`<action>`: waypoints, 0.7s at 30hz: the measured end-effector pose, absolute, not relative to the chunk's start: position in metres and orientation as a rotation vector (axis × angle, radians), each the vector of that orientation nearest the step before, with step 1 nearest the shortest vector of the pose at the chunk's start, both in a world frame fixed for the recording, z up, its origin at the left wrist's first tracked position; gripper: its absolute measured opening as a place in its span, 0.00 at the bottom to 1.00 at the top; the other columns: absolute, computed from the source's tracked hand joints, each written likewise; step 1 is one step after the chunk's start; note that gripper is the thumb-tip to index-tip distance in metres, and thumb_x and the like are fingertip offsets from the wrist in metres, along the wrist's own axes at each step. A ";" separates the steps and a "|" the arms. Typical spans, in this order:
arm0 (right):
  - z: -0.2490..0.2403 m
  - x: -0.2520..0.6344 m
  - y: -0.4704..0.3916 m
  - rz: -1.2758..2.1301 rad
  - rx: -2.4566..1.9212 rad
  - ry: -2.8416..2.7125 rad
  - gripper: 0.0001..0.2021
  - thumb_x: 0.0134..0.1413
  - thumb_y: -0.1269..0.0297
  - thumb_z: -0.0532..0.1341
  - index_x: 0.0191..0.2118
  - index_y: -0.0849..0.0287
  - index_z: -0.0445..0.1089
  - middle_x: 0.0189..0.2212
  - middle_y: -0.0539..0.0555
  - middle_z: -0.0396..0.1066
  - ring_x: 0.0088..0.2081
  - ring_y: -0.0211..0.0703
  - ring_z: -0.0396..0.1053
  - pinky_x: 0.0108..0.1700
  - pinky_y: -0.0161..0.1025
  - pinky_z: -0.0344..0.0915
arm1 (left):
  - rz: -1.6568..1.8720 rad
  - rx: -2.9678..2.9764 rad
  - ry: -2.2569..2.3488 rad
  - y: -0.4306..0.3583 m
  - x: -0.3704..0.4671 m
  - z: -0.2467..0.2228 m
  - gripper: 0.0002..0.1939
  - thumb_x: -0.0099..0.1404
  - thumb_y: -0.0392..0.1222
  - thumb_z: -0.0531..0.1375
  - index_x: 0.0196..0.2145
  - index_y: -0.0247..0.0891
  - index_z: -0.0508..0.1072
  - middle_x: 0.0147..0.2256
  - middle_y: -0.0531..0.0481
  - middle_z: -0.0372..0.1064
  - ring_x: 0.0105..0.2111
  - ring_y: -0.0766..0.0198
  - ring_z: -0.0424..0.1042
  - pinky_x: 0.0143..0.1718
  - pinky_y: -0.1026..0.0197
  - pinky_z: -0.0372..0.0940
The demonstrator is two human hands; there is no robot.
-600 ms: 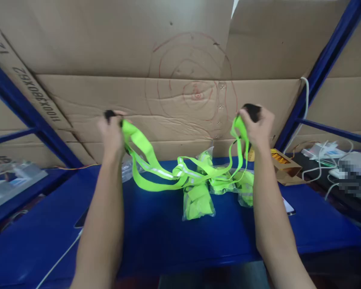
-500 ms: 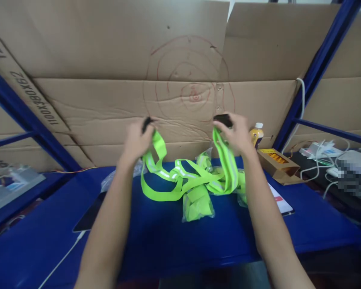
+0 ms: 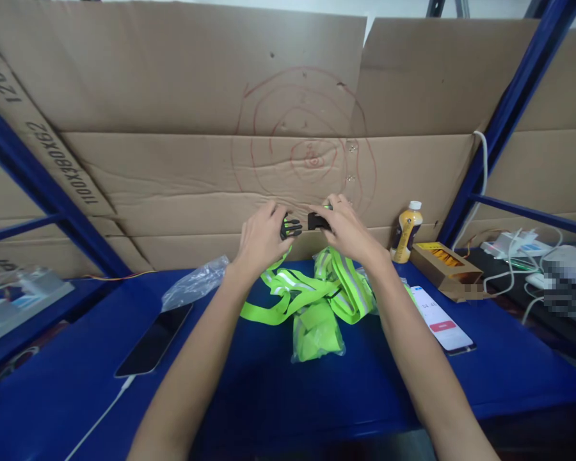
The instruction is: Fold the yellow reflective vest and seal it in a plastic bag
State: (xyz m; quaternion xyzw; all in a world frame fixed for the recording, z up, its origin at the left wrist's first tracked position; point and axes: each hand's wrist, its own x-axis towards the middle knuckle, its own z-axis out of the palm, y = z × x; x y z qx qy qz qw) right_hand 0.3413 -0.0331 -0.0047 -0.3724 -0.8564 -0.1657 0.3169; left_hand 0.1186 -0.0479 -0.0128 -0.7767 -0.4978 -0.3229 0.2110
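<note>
My left hand (image 3: 264,237) is closed on the pronged half of a black side-release buckle (image 3: 292,227). Facing it, the socket half of the buckle (image 3: 318,221) is pinched in my right hand (image 3: 346,229). A small gap separates the two halves. Below them hangs a neon yellow-green reflective strap (image 3: 345,288), its loops piled on the blue table (image 3: 254,390). A folded yellow-green strap in a clear plastic bag (image 3: 317,333) lies in front of the pile.
On the left are an empty clear plastic bag (image 3: 196,282) and a dark phone (image 3: 154,342) with a white cable. At right lie a lit phone (image 3: 441,320), a yellow drink bottle (image 3: 406,234) and an open cardboard box (image 3: 446,272). Cardboard panels (image 3: 173,173) stand behind.
Both hands have come inward from wide apart, bringing the two buckle halves close together, face to face. The strap loops have been drawn toward the middle.
</note>
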 end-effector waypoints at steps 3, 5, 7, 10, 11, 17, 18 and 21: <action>-0.006 0.334 -0.033 -0.488 -1.003 -2.258 0.17 0.62 0.76 0.59 0.54 0.59 0.73 0.51 0.66 0.66 0.54 0.62 0.62 0.56 0.57 0.65 | -0.903 -2.173 -1.360 -0.048 0.121 -0.013 0.17 0.64 0.39 0.63 0.51 0.41 0.73 0.50 0.41 0.74 0.51 0.43 0.75 0.43 0.50 0.68; -0.008 0.331 -0.032 -0.527 -1.017 -2.259 0.14 0.63 0.73 0.60 0.52 0.58 0.72 0.52 0.66 0.65 0.55 0.63 0.61 0.55 0.56 0.65 | -0.913 -2.166 -1.356 -0.048 0.122 -0.013 0.16 0.64 0.39 0.62 0.50 0.41 0.73 0.50 0.41 0.74 0.50 0.44 0.76 0.42 0.50 0.68; -0.009 0.329 -0.032 -0.562 -1.034 -2.244 0.13 0.64 0.72 0.61 0.52 0.59 0.71 0.52 0.66 0.65 0.54 0.63 0.61 0.55 0.55 0.65 | -0.914 -2.166 -1.362 -0.046 0.122 -0.015 0.15 0.64 0.39 0.62 0.50 0.41 0.73 0.49 0.42 0.74 0.49 0.44 0.76 0.42 0.51 0.68; -0.011 0.325 -0.033 -0.584 -1.042 -2.244 0.12 0.65 0.71 0.61 0.52 0.59 0.71 0.51 0.66 0.65 0.53 0.62 0.61 0.54 0.53 0.64 | -0.902 -2.218 -1.360 -0.044 0.124 -0.018 0.17 0.63 0.37 0.62 0.50 0.41 0.73 0.50 0.41 0.74 0.49 0.45 0.76 0.42 0.51 0.68; -0.012 0.325 -0.033 -0.585 -1.038 -2.249 0.12 0.65 0.71 0.61 0.52 0.59 0.71 0.51 0.66 0.65 0.53 0.62 0.61 0.53 0.53 0.64 | -0.907 -2.239 -1.352 -0.043 0.124 -0.019 0.17 0.63 0.36 0.62 0.51 0.41 0.73 0.50 0.42 0.74 0.49 0.45 0.76 0.43 0.51 0.68; -0.011 0.331 -0.031 -0.559 -1.042 -2.222 0.14 0.64 0.74 0.60 0.53 0.57 0.71 0.51 0.65 0.64 0.53 0.61 0.61 0.53 0.52 0.63 | -1.006 -2.211 -1.395 -0.040 0.120 -0.018 0.17 0.62 0.35 0.62 0.49 0.43 0.73 0.49 0.43 0.75 0.50 0.44 0.76 0.46 0.50 0.69; -0.011 0.332 -0.031 -0.553 -1.041 -2.221 0.14 0.64 0.73 0.60 0.53 0.57 0.71 0.51 0.65 0.64 0.53 0.61 0.61 0.53 0.52 0.63 | -1.010 -2.210 -1.395 -0.041 0.120 -0.018 0.17 0.62 0.35 0.62 0.49 0.42 0.73 0.50 0.43 0.75 0.50 0.44 0.76 0.47 0.50 0.69; -0.011 0.329 -0.031 -0.561 -1.011 -2.245 0.15 0.65 0.73 0.59 0.54 0.58 0.70 0.51 0.65 0.65 0.53 0.61 0.61 0.54 0.53 0.63 | -0.990 -2.255 -1.344 -0.043 0.126 -0.018 0.19 0.62 0.34 0.62 0.52 0.41 0.73 0.51 0.41 0.75 0.51 0.43 0.76 0.47 0.48 0.69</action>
